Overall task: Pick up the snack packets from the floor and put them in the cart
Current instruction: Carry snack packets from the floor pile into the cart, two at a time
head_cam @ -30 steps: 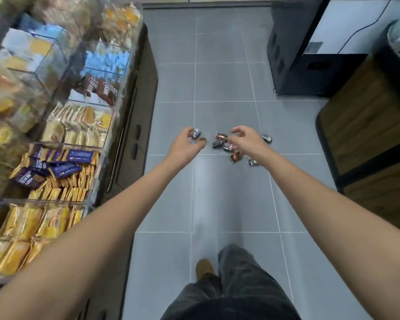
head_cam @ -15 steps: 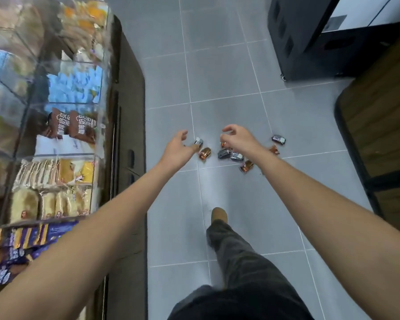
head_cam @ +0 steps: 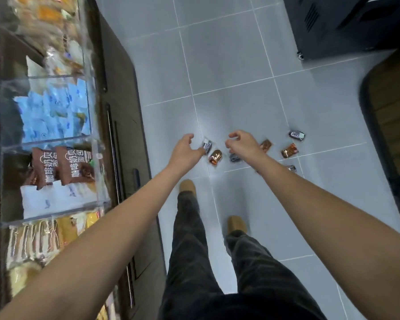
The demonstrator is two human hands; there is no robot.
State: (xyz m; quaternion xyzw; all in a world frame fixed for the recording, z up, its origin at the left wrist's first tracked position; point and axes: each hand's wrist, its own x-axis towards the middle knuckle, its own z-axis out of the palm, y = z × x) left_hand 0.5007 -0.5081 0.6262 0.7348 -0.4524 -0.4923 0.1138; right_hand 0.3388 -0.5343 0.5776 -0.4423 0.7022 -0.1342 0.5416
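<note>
The person has stepped closer, and both shoes [head_cam: 187, 186] now show below the arms. Snack shelves [head_cam: 51, 116] stand on the left. The left hand [head_cam: 185, 151] hovers empty, fingers apart, just beside a silver packet [head_cam: 207, 145]. The right hand [head_cam: 243, 144], loosely curled and empty, hangs over the snack packets [head_cam: 289, 150] scattered on the floor [head_cam: 229, 77].

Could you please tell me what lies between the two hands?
In the head view, two packets lie there: a dark packet by the left hand and an orange packet just below it, short of the right hand.
</note>
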